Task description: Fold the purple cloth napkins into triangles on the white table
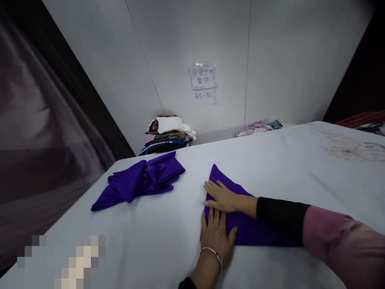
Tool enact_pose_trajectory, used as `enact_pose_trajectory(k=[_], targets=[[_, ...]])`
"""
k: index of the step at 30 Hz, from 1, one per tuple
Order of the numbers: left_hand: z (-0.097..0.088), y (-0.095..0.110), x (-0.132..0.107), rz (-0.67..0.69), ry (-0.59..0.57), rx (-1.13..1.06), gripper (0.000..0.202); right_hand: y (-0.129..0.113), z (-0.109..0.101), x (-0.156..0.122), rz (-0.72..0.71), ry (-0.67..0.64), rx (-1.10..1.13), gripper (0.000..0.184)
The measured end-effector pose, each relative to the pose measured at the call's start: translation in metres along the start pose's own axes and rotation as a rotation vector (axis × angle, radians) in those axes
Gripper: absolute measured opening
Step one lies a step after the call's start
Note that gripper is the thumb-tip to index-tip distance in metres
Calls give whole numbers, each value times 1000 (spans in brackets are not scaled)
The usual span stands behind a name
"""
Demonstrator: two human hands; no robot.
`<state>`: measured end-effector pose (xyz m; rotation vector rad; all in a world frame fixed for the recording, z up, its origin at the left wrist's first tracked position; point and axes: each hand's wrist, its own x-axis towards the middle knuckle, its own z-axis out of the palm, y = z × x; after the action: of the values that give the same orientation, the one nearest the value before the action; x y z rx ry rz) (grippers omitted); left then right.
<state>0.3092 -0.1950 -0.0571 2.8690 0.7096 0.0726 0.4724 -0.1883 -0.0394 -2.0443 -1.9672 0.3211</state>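
Note:
A purple cloth napkin (255,233), folded to a triangle, lies flat on the white-covered table. My left hand (215,233), with a silver bangle at the wrist, rests on its near left edge, fingers spread and pointing away from me. Reaching across from the right, my right hand (223,196) lies flat on the cloth's left side, just beyond the left fingertips. Its forearm hides part of the cloth. Neither hand grips anything. To the left, several folds of crumpled purple cloth (141,180) form a loose heap, apart from both hands.
The white tablecloth (159,241) has an embroidered pattern at far right. Behind the table's far edge stands a stack of folded clothes (168,134), with pinkish fabric (254,128) farther right. A paper sign (203,82) hangs on the wall. Pixelation covers the lower left corner.

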Motion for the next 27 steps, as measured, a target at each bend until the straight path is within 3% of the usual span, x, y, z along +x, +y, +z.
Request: enact_pose_trajectory(k=[3,8,11,15,18,24,27], targets=[[2,-1,1,7,1,37,64,9,7,-19,-22,-27,-1,78],[4,-3,2,20,34,82,61,40,-15,-8,184,33,-95,74],[6,-3,4,13,33,85,61,30,-17,-14,244,70,-104,75],[8,-3,5,20,36,76,62,-3,4,-52,13,68,-25,76],[9,-3,5,17,47,92,63,-8,13,-75,-62,0,26,77],[5,-1,5,7,54,112,64,36,-4,-81,107,19,-86,75],[4,0,5,8,51,121,64,45,-14,-83,227,28,-145,74]])
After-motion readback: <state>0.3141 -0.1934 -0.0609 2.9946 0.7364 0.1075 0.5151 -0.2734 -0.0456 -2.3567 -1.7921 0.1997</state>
